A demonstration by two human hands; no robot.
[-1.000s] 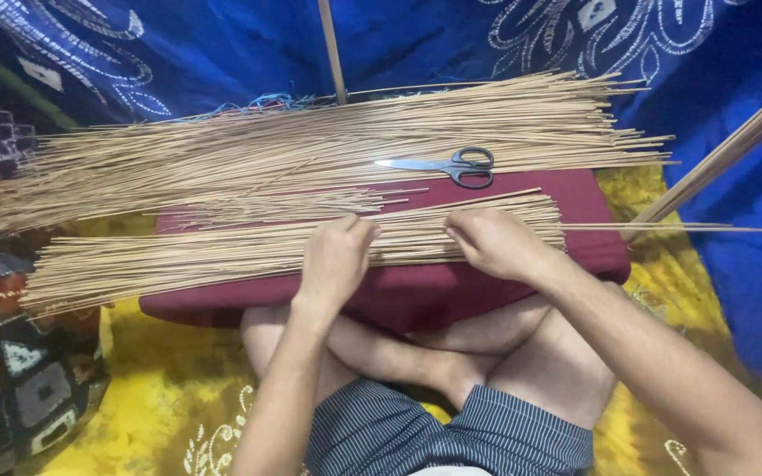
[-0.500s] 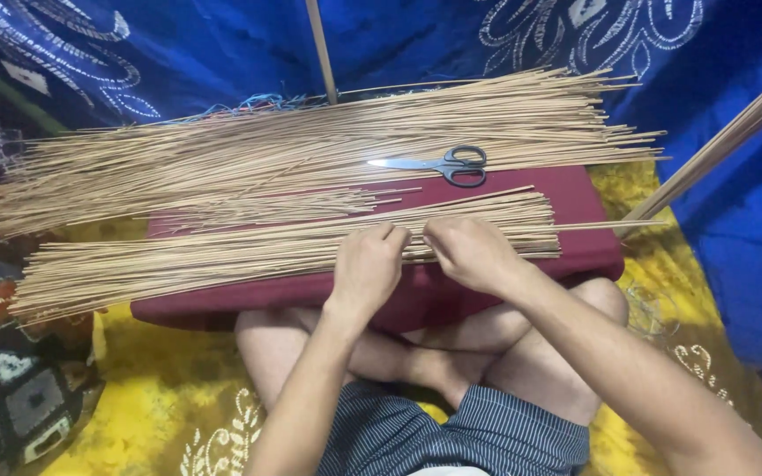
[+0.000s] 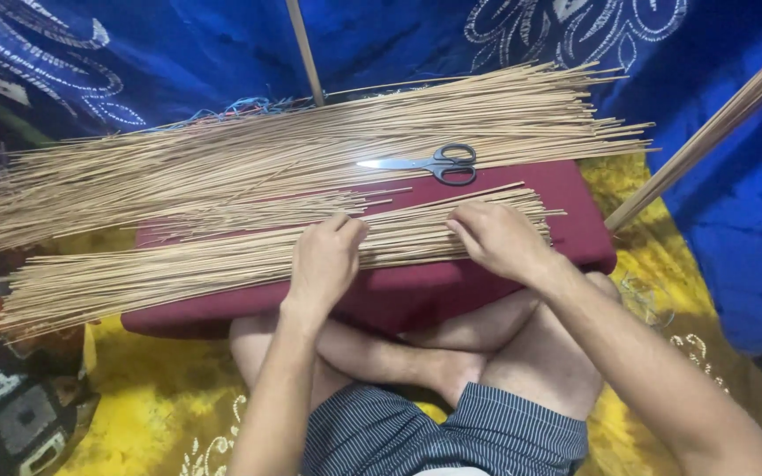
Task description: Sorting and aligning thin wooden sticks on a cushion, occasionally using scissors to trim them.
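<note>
A: Where are your hands?

B: Both are palm-down on the near bundle of thin sticks (image 3: 222,260), which lies lengthwise across the dark red cushion (image 3: 575,220) on your crossed legs. Your left hand (image 3: 324,260) presses the middle of the bundle, fingers curled over the sticks. Your right hand (image 3: 500,240) rests near the bundle's right end, fingertips on the sticks.

A: Grip?

B: Left: narrow, fingers bent down onto the sticks, but you cannot tell whether any single stick is pinched. Right: much the same, fingers laid flat and close together on the sticks; whether it holds one cannot be told either.

A: What lies around them?

B: Beyond your hands is a small loose bunch of sticks (image 3: 284,204), and behind that a much larger heap of sticks (image 3: 310,145) spread wide, its ends running past the cushion on both sides. A pair of scissors (image 3: 425,164) with dark handles lies shut at the edge of that heap, blades pointing left. A wooden pole (image 3: 707,132) slants up at the right. Blue patterned cloth (image 3: 399,35) hangs behind; yellow cloth (image 3: 152,397) covers the floor.
</note>
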